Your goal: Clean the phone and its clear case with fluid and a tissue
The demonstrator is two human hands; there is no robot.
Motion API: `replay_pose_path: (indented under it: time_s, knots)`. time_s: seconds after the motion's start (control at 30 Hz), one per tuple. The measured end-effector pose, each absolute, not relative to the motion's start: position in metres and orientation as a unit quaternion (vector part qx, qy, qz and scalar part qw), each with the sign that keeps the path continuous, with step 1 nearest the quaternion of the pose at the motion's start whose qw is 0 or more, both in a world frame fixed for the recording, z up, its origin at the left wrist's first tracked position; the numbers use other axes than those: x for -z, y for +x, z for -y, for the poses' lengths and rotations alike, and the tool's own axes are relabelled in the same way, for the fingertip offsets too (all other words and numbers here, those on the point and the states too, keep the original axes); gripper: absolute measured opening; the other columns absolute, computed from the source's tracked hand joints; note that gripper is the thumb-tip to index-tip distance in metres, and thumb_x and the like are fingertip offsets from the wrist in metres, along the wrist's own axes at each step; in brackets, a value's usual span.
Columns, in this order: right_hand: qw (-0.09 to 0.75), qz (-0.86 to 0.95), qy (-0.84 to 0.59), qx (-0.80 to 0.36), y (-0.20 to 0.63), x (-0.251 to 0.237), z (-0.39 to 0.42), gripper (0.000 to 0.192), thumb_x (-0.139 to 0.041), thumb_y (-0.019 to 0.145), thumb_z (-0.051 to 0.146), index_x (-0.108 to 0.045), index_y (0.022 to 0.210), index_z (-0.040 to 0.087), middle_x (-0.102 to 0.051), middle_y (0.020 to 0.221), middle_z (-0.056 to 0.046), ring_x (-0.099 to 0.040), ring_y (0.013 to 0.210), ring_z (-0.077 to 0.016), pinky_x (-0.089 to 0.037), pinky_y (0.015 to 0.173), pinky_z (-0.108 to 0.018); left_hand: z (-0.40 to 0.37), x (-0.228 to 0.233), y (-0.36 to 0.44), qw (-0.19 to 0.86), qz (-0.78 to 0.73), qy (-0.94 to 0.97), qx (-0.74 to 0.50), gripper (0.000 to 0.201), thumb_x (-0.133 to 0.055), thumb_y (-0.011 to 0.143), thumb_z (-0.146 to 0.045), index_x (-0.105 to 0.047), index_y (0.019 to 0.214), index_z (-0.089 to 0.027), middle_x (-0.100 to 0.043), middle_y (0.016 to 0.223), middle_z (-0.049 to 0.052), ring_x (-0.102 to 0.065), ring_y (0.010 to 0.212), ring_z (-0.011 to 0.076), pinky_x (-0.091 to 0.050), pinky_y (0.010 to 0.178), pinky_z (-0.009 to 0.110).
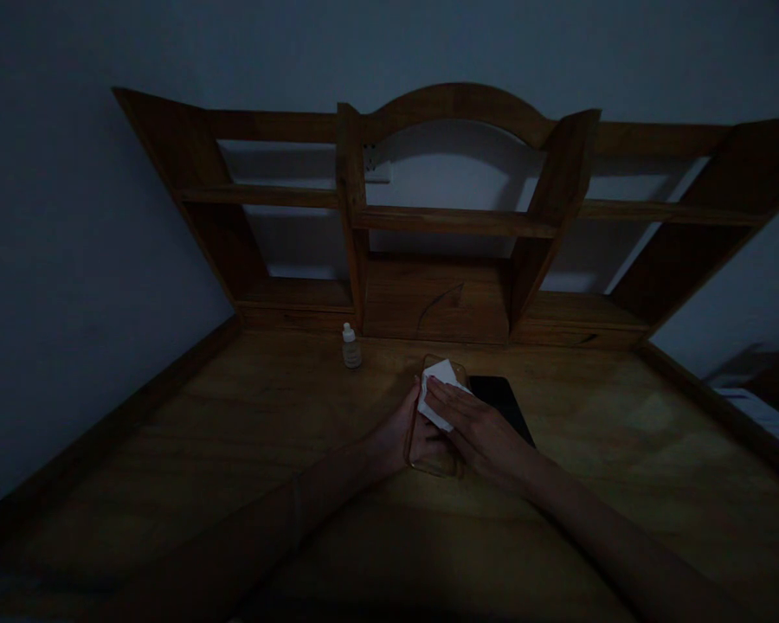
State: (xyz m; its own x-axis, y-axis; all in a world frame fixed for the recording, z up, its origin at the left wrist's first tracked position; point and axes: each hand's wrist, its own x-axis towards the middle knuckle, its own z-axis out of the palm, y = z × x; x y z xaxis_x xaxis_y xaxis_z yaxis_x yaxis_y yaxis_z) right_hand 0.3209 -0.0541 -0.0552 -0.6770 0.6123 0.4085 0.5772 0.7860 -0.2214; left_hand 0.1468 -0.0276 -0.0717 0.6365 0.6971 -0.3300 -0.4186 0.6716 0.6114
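A clear phone case [432, 433] lies flat on the wooden worktop [234, 450], near its middle and just in front of the person, with a folded white cloth [440, 391] pressed onto its upper part. The right hand [477, 424] lies flat on the cloth, fingers stretched out and close together, holding it down against the case rather than gripping it. The left hand [399, 428] grips the case at its left edge, fingers curled around the rim. Just to the right of the case, partly under the right hand, a dark phone [503, 402] lies flat on the worktop. A small dropper bottle [350, 346] with a pale cap stands upright farther back and to the left, well apart from the hands, near the foot of a wooden shelf unit [441, 221] that rises along the back of the worktop against a pale wall [71, 216]
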Motion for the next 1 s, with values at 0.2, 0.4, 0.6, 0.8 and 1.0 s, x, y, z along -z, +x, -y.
replay_pose_path:
  time_s: [0.2,0.4,0.6,0.8,1.0]
  knots:
    - [0.226,0.915,-0.331,-0.033,0.3211,0.0576,0.0534,0.061,-0.045,0.094,0.011,-0.031,0.152,0.018,-0.031,0.158,-0.012,-0.03,0.146,-0.0247,-0.034,0.117,-0.05,0.0316,0.0678,0.1448,0.863,-0.285,0.266,-0.321,0.057,-0.05,0.091,-0.057,-0.056,0.13,-0.015,-0.06,0.132,0.015,-0.064,0.109,0.0237,-0.053,0.088,0.034]
    - [0.213,0.916,-0.338,-0.039,0.3197,0.056,0.0542,0.059,-0.046,0.093,0.01,-0.035,0.15,0.015,-0.033,0.157,-0.014,-0.03,0.146,-0.0255,-0.033,0.118,-0.05,0.0321,0.0687,0.1448,0.858,-0.281,0.276,-0.33,0.045,-0.05,0.095,-0.043,-0.055,0.129,-0.013,-0.067,0.12,0.013,-0.066,0.104,0.0216,-0.052,0.089,0.033]
    - [0.219,0.915,-0.336,-0.032,0.318,0.0516,0.0565,0.056,-0.047,0.093,0.011,-0.04,0.148,0.016,-0.034,0.156,-0.014,-0.035,0.143,-0.0262,-0.036,0.117,-0.049,0.0305,0.0747,0.1453,0.858,-0.27,0.277,-0.339,0.038,-0.053,0.095,-0.035,-0.056,0.128,-0.015,-0.066,0.12,0.01,-0.064,0.107,0.02,-0.05,0.095,0.034]
    - [0.206,0.918,-0.336,-0.031,0.3177,0.049,0.0583,0.053,-0.047,0.093,0.011,-0.043,0.145,0.016,-0.035,0.156,-0.015,-0.035,0.143,-0.0263,-0.035,0.117,-0.05,0.0316,0.0732,0.1451,0.858,-0.267,0.285,-0.335,0.036,-0.055,0.094,-0.032,-0.059,0.124,-0.014,-0.064,0.124,0.011,-0.061,0.114,0.0207,-0.049,0.098,0.034]
    - [0.201,0.919,-0.337,-0.035,0.3179,0.049,0.059,0.055,-0.048,0.092,0.009,-0.04,0.147,0.012,-0.036,0.155,-0.016,-0.032,0.145,-0.0249,-0.033,0.118,-0.048,0.0335,0.072,0.1437,0.846,-0.282,0.299,-0.34,0.035,-0.057,0.093,-0.033,-0.061,0.124,-0.018,-0.064,0.125,0.012,-0.06,0.116,0.0227,-0.051,0.095,0.036]
